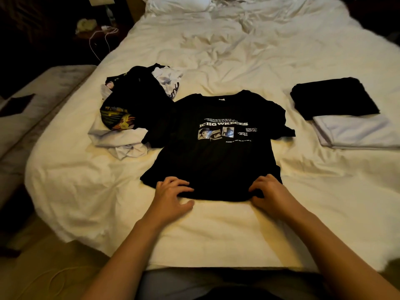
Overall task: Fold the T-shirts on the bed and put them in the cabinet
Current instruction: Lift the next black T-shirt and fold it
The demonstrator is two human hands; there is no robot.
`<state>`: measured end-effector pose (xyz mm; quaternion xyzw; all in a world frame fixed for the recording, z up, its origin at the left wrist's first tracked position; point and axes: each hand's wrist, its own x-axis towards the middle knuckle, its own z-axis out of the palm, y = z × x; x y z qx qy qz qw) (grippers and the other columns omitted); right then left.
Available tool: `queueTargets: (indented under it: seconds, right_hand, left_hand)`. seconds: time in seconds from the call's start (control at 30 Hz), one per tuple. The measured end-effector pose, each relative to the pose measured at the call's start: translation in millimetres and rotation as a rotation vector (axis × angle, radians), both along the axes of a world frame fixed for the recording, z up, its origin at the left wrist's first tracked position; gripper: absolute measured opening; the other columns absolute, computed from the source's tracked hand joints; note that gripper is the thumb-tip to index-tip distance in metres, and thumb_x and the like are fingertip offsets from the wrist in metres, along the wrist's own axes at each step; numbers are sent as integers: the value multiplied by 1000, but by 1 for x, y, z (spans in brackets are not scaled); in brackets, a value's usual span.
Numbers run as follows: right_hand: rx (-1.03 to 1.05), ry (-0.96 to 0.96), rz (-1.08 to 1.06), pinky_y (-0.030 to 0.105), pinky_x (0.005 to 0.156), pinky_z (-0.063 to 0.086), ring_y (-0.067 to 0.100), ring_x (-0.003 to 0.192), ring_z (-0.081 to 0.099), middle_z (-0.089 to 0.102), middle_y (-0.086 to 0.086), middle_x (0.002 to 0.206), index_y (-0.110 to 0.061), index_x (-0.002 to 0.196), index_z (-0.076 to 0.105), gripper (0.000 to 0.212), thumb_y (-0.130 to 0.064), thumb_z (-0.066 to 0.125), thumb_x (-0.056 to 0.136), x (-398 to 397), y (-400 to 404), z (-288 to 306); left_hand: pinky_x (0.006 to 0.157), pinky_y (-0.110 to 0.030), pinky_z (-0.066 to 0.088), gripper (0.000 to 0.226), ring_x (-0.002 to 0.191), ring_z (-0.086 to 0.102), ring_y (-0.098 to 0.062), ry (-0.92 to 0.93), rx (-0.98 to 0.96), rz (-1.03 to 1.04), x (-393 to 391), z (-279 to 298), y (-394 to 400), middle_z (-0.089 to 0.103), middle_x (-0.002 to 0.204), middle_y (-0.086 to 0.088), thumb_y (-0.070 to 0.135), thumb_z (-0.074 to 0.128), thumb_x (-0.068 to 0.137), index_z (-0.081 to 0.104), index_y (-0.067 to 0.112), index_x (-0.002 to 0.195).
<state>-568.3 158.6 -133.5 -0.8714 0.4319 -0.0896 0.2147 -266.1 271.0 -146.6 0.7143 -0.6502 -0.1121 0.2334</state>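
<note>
A black T-shirt (pixel 216 161) with a white print lies spread face up on the white bed (pixel 238 50), collar away from me. My left hand (pixel 173 195) grips its bottom hem at the left, fingers curled on top and thumb below. My right hand (pixel 270 191) pinches the hem at the right in the same way. To the left lies a heap of unfolded shirts (pixel 134 105), black and white mixed. At the right a folded black shirt (pixel 333 98) partly overlaps a folded white shirt (pixel 357 131).
Pillows (pixel 179 3) lie at the head of the bed. A dark nightstand with a white cable (pixel 97 33) stands at the far left. A padded bench (pixel 32 109) runs along the bed's left side. No cabinet is in view.
</note>
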Motion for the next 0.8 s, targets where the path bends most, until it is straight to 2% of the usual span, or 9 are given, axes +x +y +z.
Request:
queueTargets:
  seconds: [0.1, 0.17, 0.2, 0.3, 0.37, 0.43, 0.53, 0.6, 0.8]
  right_hand:
    - [-96, -28, -40, 36, 79, 47, 27, 97, 53, 69, 2, 100, -17, 96, 77, 16, -12, 75, 81, -3, 1, 2]
    - [-172, -45, -62, 36, 72, 46, 27, 90, 53, 69, 1, 94, -19, 91, 78, 16, -10, 77, 78, -4, 3, 4]
    - [-189, -53, -83, 35, 69, 46, 27, 91, 53, 68, 0, 94, -19, 92, 78, 16, -10, 77, 78, -4, 4, 5]
    - [-157, -92, -185, 32, 64, 43, 24, 101, 54, 66, -2, 102, -18, 98, 76, 14, -12, 70, 87, -5, 5, 8]
    - [-79, -149, -234, 33, 69, 44, 23, 99, 57, 67, 0, 103, -16, 102, 73, 15, -9, 64, 91, -2, 1, 9]
    - [7, -209, -306, 33, 72, 45, 24, 92, 62, 68, 2, 99, -16, 103, 70, 17, -6, 60, 92, 2, -5, 12]
    - [-39, -186, -350, 36, 66, 47, 29, 84, 63, 70, 6, 94, -17, 104, 67, 18, -8, 56, 94, 6, -21, 21]
    - [-89, -141, -341, 37, 64, 48, 30, 86, 63, 70, 8, 98, -15, 110, 66, 18, -12, 54, 97, 10, -34, 30]
    - [-139, -135, -335, 42, 71, 52, 32, 90, 61, 64, 13, 105, -9, 113, 63, 20, -15, 50, 99, 37, -114, 47]
  left_hand:
    - [82, -36, 35, 14, 103, 56, -17, -61, -44, 105, 6, -4, 2, 69, 100, 14, 29, 77, 69, 79, 26, 82]
    - [83, -39, 46, 5, 104, 55, -16, -60, -41, 162, 6, -2, 4, 69, 101, 12, 22, 79, 76, 78, 22, 81]
    - [85, -37, 49, 3, 107, 54, -13, -34, -32, 186, 5, 1, 6, 68, 105, 12, 21, 77, 80, 77, 21, 84]
    - [82, -28, 49, 6, 106, 55, -6, 84, -47, 244, 4, 9, 8, 64, 108, 14, 19, 68, 91, 71, 23, 94]
    - [76, -29, 48, 8, 93, 59, -6, 188, -77, 242, 5, 15, 1, 64, 98, 13, 18, 61, 96, 64, 25, 96]
    - [73, -27, 47, 9, 88, 59, -7, 254, -87, 240, 5, 22, -13, 63, 93, 9, 18, 56, 99, 61, 25, 97]
    - [76, -27, 45, 9, 89, 55, -9, 196, -108, 242, 7, 29, -41, 59, 95, 6, 22, 53, 100, 62, 25, 103]
    - [80, -29, 45, 10, 93, 56, -13, 133, -147, 212, 13, 35, -63, 60, 97, 4, 21, 56, 99, 64, 22, 104]
    - [85, -32, 46, 15, 104, 60, -19, 60, -92, 206, 39, 54, -159, 67, 106, 0, 25, 59, 98, 69, 17, 107]
